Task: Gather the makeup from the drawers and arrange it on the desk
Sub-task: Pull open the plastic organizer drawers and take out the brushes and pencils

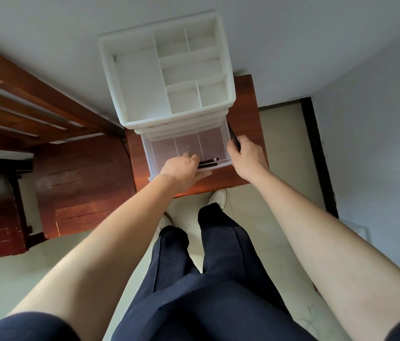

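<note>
A white plastic organizer with divided top compartments stands on a small reddish wooden desk. Its lowest clear drawer is pulled out toward me and has three sections. Two thin black makeup pencils lie along the drawer's front edge. My left hand rests on the drawer front, its fingers curled over the near ends of those pencils. My right hand is at the drawer's right side and holds a slim black makeup pen that points away from me.
A dark wooden chair stands to the left of the desk, with more wooden furniture behind it. My legs and white shoes are on the tiled floor below. A dark door frame runs along the right.
</note>
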The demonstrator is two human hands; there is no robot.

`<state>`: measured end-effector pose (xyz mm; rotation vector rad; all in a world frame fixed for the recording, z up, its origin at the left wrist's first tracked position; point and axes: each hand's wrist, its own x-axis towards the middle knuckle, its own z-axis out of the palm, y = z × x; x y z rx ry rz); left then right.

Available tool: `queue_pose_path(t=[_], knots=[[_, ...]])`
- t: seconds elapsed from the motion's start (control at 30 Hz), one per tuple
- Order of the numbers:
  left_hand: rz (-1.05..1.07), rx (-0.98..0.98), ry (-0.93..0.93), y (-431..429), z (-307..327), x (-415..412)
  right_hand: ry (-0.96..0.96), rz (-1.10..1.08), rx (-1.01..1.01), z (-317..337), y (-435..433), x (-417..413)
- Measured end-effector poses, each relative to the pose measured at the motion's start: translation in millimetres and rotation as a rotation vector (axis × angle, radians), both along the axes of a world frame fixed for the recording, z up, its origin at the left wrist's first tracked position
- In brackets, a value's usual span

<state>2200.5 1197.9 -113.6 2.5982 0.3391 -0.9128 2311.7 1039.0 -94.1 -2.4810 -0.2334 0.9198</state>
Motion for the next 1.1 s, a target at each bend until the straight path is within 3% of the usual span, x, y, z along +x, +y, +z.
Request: queue_pose_path(t=[0.23,0.37,0.53,0.67,0.83,1.0,1.1], knots=[[-0.089,0.179,-0.125,15,27,-26,0.126,-0.251,0.058,7,2,-12],[0.034,0.230,-0.166,30,37,-46,0.345,-0.565,0.181,14,14,-28],[0.181,0.289,-0.176,43,49,-43,0.421,-0.873,0.281,22,32,-28],[0.352,0.354,-0.121,44,51,-39,0.560,-1.136,0.478,28,45,-17],[0.273,0.302,-0.098,55,44,-33,0.618,-1.235,0.666,36,70,7],[0.220,0.252,-0.010,63,41,-31,0.651,-1.188,0.592,41,81,21],[0.235,0.250,-0.057,60,48,-31,0.655,-1.135,0.562,44,74,17]])
